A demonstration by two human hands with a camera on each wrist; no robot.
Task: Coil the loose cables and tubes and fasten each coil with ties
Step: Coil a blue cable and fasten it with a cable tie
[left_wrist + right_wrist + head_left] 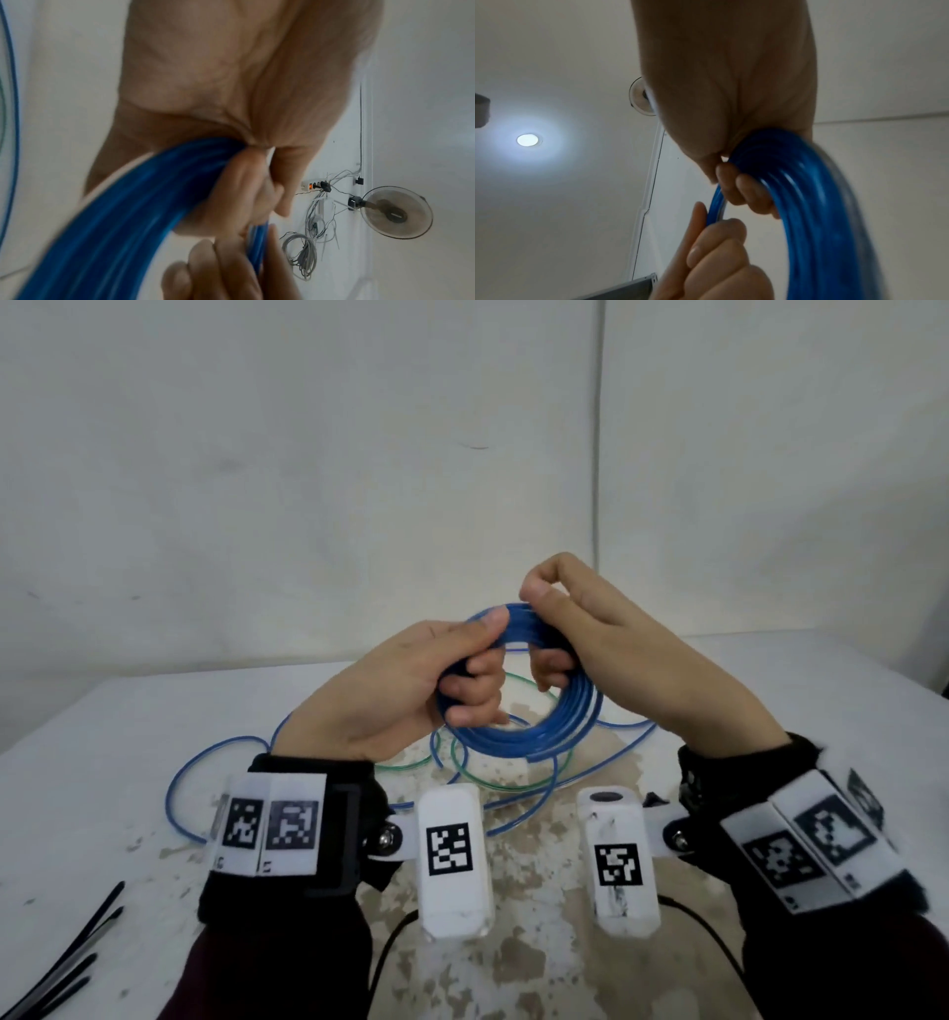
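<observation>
A coil of blue tube [534, 737] hangs in the air above the table, wound in several loops. My left hand [411, 685] grips its left side, fingers curled through the ring. My right hand [580, 629] grips the top right of the coil, thumb over it and fingers curled under. In the left wrist view the blue coil [123, 213] runs through my closed palm. The right wrist view shows the blue coil [808, 192] wrapped by my fingers. Loose blue tube [179, 778] still trails over the table, and a thin green tube [472, 773] lies beneath the coil.
Several black cable ties [67, 963] lie at the table's front left edge. The white table [102, 737] has a worn, stained patch in the middle. A black cable [390, 947] runs near the front edge. A plain wall stands behind the table.
</observation>
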